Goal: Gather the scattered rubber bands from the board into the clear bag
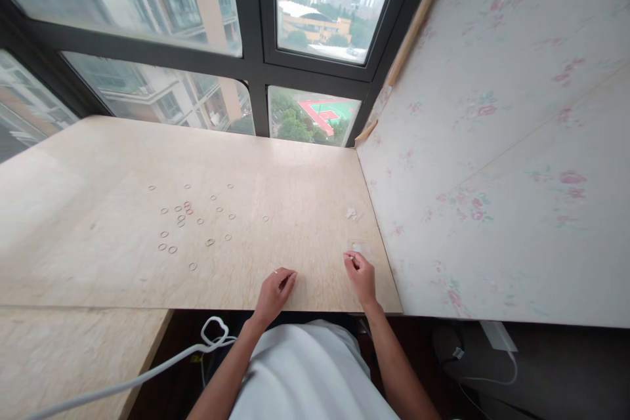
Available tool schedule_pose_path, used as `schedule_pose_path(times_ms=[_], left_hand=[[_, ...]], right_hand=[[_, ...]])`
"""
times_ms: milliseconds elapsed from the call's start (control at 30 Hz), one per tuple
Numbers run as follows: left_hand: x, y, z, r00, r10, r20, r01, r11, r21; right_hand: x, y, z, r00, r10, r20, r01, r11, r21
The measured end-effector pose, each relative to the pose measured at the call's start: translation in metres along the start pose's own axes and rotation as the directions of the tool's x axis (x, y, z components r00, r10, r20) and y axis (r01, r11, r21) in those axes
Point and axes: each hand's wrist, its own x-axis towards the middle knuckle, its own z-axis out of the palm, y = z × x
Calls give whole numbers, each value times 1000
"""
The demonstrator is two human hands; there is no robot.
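My left hand (277, 290) rests low over the marble-patterned surface near its front edge, fingers curled together. Whatever it may hold is hidden; a small light spot shows at its fingers. To the right, my right hand (361, 273) is pinched, its fingertips beside a small clear plastic piece (363, 248); what lies between those fingers is too small to name. Behind it is a small crumpled whitish piece (351, 213). Several thin rings (210, 242) lie scattered over the left half of the surface, with a few reddish rings (188, 206) among them.
The pale marble-patterned surface (305, 177) runs back to dark window frames (315, 65). A floral-papered wall (492, 177) borders it on the right. A thick white cable (147, 374) crosses the lower left, and another white cable (512, 374) hangs at lower right.
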Motion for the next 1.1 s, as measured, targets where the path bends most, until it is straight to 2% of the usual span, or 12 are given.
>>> schedule_pose_path(times_ms=[100, 200, 267, 400, 467, 533, 600, 700, 800, 867, 967, 1100], left_hand=[[4, -5, -10, 995, -77, -68, 71, 994, -88], [8, -14, -32, 958, -175, -227, 149, 981, -124], [10, -24, -53, 903, -240, -355, 209, 970, -124], [7, -49, -102, 756, -341, -558, 365, 928, -73], [3, -62, -125, 698, -341, -629, 443, 896, 6], [-2, -74, -142, 668, -297, -682, 498, 859, 114], [-8, -82, -155, 678, -239, -695, 524, 820, 229], [-16, -88, -165, 734, -190, -652, 524, 769, 366], [-19, -86, -168, 776, -190, -602, 515, 743, 428], [-18, -85, -169, 786, -216, -580, 524, 732, 436], [-15, -83, -171, 773, -278, -570, 550, 741, 386], [-13, -82, -168, 778, -311, -545, 512, 817, 265]], right_hand=[[-10, 2, 18, 996, -50, 69, 51, 999, -18], [-12, 5, 33, 993, -73, 94, 79, 995, -60], [-10, 7, 39, 993, -74, 88, 82, 992, -91], [-2, 8, 43, 995, -62, 82, 73, 987, -142], [-1, 8, 44, 995, -58, 86, 72, 982, -173], [-1, 7, 44, 995, -53, 87, 70, 976, -206], [-1, 6, 44, 995, -46, 87, 65, 970, -232], [-2, 4, 44, 996, -36, 81, 56, 964, -259], [0, 3, 44, 997, -27, 77, 47, 962, -269], [0, 3, 43, 997, -22, 79, 42, 963, -268], [0, 4, 43, 996, -12, 85, 34, 964, -262], [0, 3, 43, 994, 5, 106, 23, 965, -263]])
